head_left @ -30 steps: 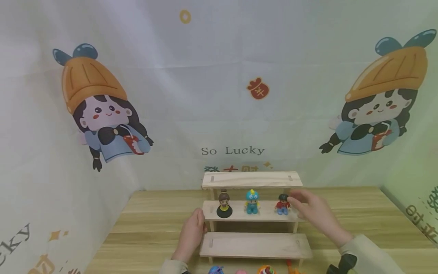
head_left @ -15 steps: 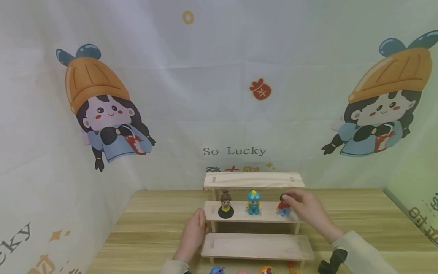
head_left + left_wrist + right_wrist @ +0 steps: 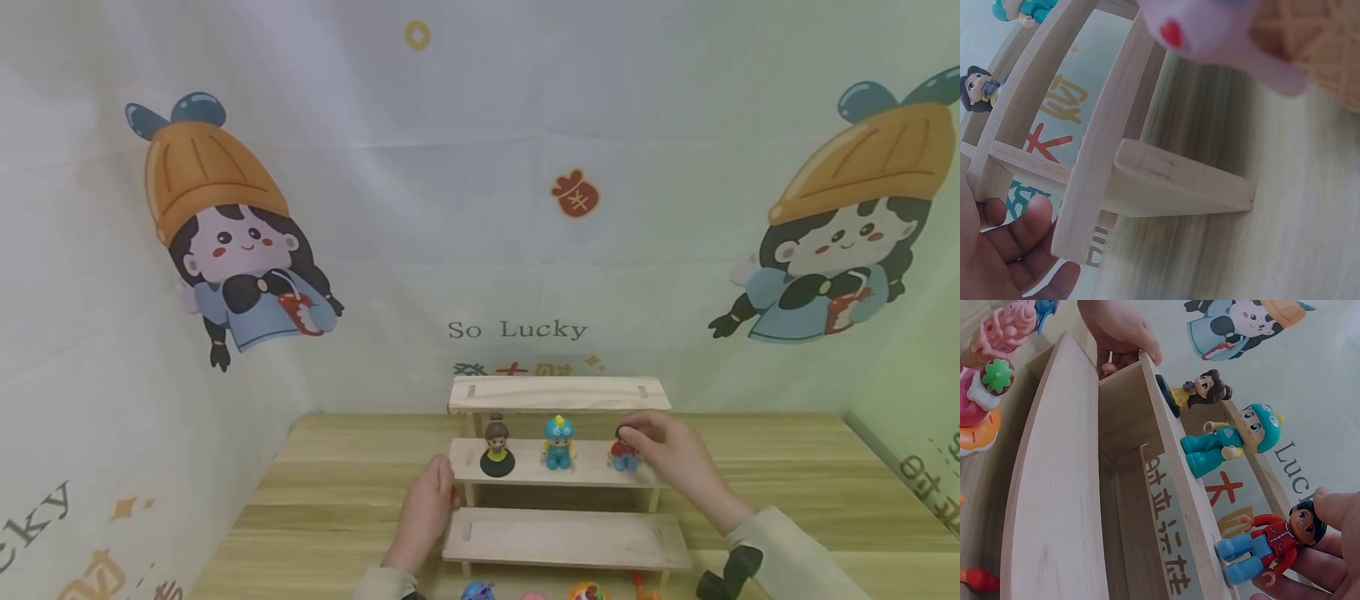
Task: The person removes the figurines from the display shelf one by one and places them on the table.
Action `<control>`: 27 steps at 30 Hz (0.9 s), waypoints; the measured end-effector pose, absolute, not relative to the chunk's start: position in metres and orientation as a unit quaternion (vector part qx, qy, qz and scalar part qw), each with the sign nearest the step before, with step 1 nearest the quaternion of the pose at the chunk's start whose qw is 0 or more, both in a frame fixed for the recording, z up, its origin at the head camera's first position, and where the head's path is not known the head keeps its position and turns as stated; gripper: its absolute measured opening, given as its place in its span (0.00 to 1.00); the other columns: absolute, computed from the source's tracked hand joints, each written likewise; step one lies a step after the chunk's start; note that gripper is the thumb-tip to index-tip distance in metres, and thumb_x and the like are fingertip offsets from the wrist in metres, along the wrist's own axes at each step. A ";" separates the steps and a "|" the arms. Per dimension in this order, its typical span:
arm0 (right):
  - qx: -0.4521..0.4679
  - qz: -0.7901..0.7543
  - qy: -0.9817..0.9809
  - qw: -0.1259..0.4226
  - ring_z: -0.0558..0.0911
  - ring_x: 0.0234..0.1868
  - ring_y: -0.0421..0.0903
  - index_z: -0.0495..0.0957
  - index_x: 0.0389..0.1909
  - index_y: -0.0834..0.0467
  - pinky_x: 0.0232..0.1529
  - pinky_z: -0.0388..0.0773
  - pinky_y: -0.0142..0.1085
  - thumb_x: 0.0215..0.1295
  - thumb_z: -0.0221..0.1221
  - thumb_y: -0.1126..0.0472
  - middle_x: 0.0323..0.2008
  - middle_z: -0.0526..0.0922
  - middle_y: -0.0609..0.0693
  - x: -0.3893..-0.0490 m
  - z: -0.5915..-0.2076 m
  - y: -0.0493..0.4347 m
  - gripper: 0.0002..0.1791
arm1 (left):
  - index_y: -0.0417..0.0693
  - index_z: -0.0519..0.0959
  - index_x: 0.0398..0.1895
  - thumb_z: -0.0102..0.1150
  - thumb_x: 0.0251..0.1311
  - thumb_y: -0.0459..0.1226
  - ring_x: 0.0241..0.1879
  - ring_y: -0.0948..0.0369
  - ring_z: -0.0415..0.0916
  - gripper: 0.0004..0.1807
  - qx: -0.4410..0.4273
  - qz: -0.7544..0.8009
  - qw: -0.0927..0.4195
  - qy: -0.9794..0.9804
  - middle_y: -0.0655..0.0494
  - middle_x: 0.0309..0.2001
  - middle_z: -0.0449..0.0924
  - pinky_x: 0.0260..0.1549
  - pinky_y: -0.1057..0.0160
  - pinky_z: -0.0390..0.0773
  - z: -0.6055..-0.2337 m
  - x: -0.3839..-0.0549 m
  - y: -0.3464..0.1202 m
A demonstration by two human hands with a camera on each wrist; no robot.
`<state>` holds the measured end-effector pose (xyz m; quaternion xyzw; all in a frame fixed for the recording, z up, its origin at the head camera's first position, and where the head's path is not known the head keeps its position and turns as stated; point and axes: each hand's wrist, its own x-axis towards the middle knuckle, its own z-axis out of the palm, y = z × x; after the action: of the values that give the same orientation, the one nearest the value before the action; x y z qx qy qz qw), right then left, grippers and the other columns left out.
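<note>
Right hand (image 3: 678, 457) slid in to pinch the red-jacketed figurine (image 3: 1277, 540), third on the middle shelf (image 3: 528, 470) the left hand (image 3: 423, 505) gripped, while toys (image 3: 477, 592) remained in front.

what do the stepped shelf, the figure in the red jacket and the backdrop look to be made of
Stepped shelf: bare-looking matte wood, shown by its pale grain lines.
Figure in the red jacket: probably smooth plastic or vinyl, from its molded shape and solid colors.
Backdrop: likely printed fabric, fairly matte, from its creases and soft folds.
</note>
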<state>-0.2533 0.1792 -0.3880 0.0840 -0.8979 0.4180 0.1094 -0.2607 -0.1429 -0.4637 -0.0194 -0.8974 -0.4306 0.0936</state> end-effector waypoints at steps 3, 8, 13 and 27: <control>0.079 0.423 -0.897 0.106 0.83 0.46 0.56 0.79 0.45 0.62 0.44 0.79 0.48 0.66 0.59 0.53 0.43 0.85 0.58 -0.251 -0.387 0.180 0.16 | 0.47 0.65 0.28 0.30 0.76 0.42 0.17 0.61 0.63 0.18 -0.023 -0.432 0.094 -0.897 0.56 0.18 0.71 0.18 0.64 0.63 -0.463 -0.260 -0.142; 0.074 0.428 -0.895 0.097 0.83 0.46 0.56 0.79 0.46 0.61 0.44 0.79 0.47 0.65 0.59 0.53 0.45 0.84 0.59 -0.247 -0.387 0.180 0.16 | 0.47 0.65 0.28 0.30 0.76 0.43 0.17 0.62 0.63 0.18 -0.022 -0.435 0.096 -0.895 0.55 0.18 0.71 0.19 0.64 0.64 -0.464 -0.260 -0.142; 0.077 0.435 -0.891 0.102 0.83 0.45 0.54 0.80 0.43 0.60 0.43 0.80 0.45 0.64 0.60 0.53 0.44 0.84 0.58 -0.243 -0.387 0.181 0.15 | 0.48 0.64 0.27 0.29 0.76 0.43 0.18 0.62 0.63 0.19 -0.018 -0.436 0.095 -0.895 0.57 0.18 0.70 0.19 0.64 0.63 -0.464 -0.260 -0.141; 0.082 0.447 -0.887 0.082 0.84 0.39 0.47 0.79 0.44 0.63 0.38 0.78 0.35 0.64 0.61 0.57 0.37 0.86 0.55 -0.227 -0.389 0.188 0.14 | 0.48 0.64 0.27 0.28 0.75 0.43 0.17 0.61 0.63 0.19 -0.013 -0.431 0.088 -0.898 0.57 0.18 0.70 0.19 0.63 0.63 -0.465 -0.263 -0.142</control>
<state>-0.2272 0.1883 -0.3891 0.0821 -0.8871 0.4467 0.0822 -0.2631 -0.1419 -0.4648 -0.0132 -0.8981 -0.4307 0.0883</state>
